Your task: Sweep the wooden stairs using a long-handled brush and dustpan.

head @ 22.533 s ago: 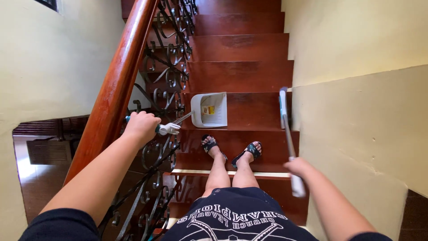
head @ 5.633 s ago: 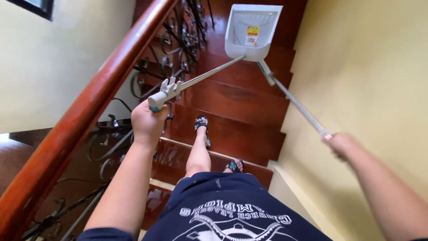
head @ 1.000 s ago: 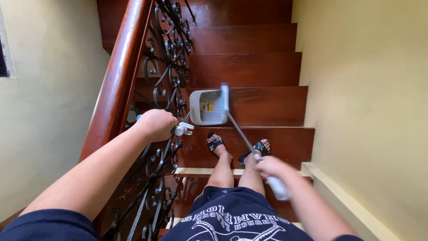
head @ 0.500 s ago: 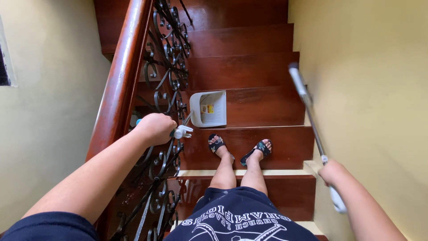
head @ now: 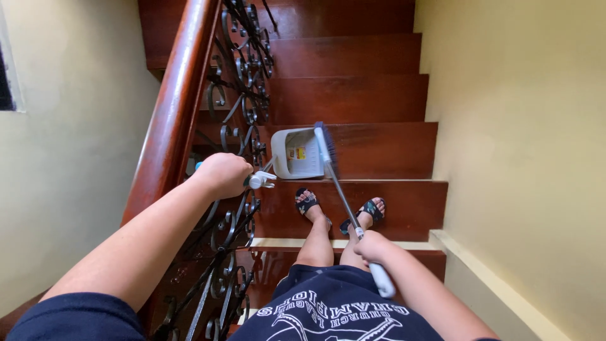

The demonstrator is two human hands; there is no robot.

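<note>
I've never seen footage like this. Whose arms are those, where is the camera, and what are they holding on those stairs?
There is no machine here. The camera sits on a person's head and looks down, so you see their own arms, shirt and sandalled feet on a wooden staircase. The left hand is closed around the white handle end of a long-handled dustpan; the grey dustpan rests on the step just ahead of the feet. The right hand has its grip on a broom by its metal pole, with the brush head at the pan's edge. On the left runs a wooden handrail over curly black ironwork; on the right is a plain yellow wall.
</note>
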